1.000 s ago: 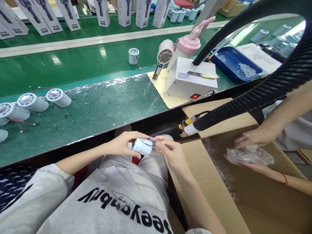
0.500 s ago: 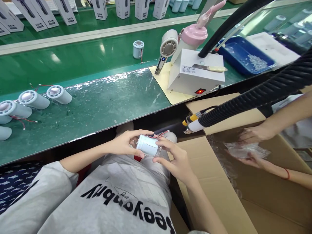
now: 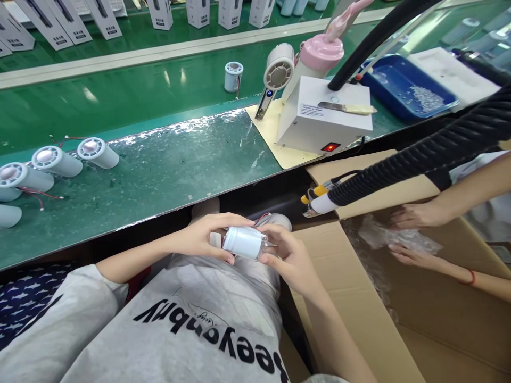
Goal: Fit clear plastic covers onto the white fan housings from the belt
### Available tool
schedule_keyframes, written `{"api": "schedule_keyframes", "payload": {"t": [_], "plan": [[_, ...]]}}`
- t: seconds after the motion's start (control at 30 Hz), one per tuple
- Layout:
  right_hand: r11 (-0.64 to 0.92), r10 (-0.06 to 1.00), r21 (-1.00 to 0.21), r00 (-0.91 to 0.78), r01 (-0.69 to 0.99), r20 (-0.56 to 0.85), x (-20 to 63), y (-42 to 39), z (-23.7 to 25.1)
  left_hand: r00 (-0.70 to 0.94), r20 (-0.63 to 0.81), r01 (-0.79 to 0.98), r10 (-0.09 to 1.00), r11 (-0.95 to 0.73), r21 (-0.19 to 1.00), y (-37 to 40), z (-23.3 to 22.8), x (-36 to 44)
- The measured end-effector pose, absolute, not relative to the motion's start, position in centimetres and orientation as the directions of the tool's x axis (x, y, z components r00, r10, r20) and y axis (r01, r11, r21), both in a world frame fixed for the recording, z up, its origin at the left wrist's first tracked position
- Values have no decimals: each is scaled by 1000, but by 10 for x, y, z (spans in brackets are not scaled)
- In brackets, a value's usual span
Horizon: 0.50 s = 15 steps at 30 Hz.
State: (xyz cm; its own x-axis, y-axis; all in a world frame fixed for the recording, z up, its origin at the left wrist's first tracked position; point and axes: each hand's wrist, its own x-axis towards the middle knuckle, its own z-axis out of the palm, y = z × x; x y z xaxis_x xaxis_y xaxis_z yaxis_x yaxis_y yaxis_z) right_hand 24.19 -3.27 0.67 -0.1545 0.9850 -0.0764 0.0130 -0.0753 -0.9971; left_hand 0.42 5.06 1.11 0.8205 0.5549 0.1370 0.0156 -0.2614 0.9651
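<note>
Over my lap I hold a light-blue cylindrical fan housing [image 3: 244,243] on its side between both hands. My left hand [image 3: 205,235] is closed around its left end, thumb below and fingers above. At the right end, where a clear plastic part shows, my right hand [image 3: 290,256] grips with its thumb and fingers. A thin red wire rises behind the housing. Similar light-blue housings [image 3: 98,152] with red and black wires lie at the left of the bench [image 3: 171,165], and another housing [image 3: 233,77] stands upright on the green belt.
A handheld fan [image 3: 275,77] leans by a white box-shaped machine [image 3: 325,114] with a knife on top. A black ribbed hose [image 3: 419,151] crosses above an open carton [image 3: 339,298], where another person's hands [image 3: 419,218] handle clear plastic. A blue tray [image 3: 407,85] holds small pieces.
The housing has turned slightly in my hands, showing a plainer side, and my right fingers have shifted toward its right end. The other person's hands have moved slightly over the plastic.
</note>
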Motion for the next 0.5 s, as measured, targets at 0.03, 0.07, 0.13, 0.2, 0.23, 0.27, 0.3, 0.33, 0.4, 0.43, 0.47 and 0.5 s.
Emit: {"api": "schedule_keyframes", "payload": {"t": [0.03,0.07,0.13,0.2,0.23,0.27,0.3,0.33,0.4,0.43,0.47,0.5], "plan": [[-89,984,-996,-157,3,-89,242,-33,6,823,131,21,553,-260,965,51,11,4],[-101,983,-995,-157,-2,-100,241,-33,5,825,125,25,552,-256,966,50,11,4],[-119,981,-993,-157,-9,-116,241,-32,3,827,120,26,549,-251,968,50,12,4],[-131,979,-991,-161,-17,-127,239,-32,2,831,126,20,542,-255,967,50,11,3],[-138,977,-990,-165,-23,-132,239,-31,2,832,132,16,538,-261,965,50,11,3],[-147,976,-989,-170,-33,-139,238,-31,2,834,141,10,534,-270,963,50,11,3],[-161,973,-986,-174,-48,-150,237,-30,3,834,153,2,530,-280,960,50,10,3],[-180,970,-981,-179,-66,-166,236,-30,3,834,167,-8,526,-291,957,50,10,3],[-235,959,-965,-190,-111,-212,235,-29,5,834,182,-19,521,-303,953,50,10,3],[-269,951,-954,-194,-131,-242,234,-28,5,835,181,-17,520,-303,953,50,10,3],[-303,942,-941,-196,-147,-273,233,-28,5,837,173,-12,519,-299,954,50,10,3],[-335,932,-928,-199,-161,-302,233,-28,4,839,164,-5,519,-294,956,51,10,3]]}}
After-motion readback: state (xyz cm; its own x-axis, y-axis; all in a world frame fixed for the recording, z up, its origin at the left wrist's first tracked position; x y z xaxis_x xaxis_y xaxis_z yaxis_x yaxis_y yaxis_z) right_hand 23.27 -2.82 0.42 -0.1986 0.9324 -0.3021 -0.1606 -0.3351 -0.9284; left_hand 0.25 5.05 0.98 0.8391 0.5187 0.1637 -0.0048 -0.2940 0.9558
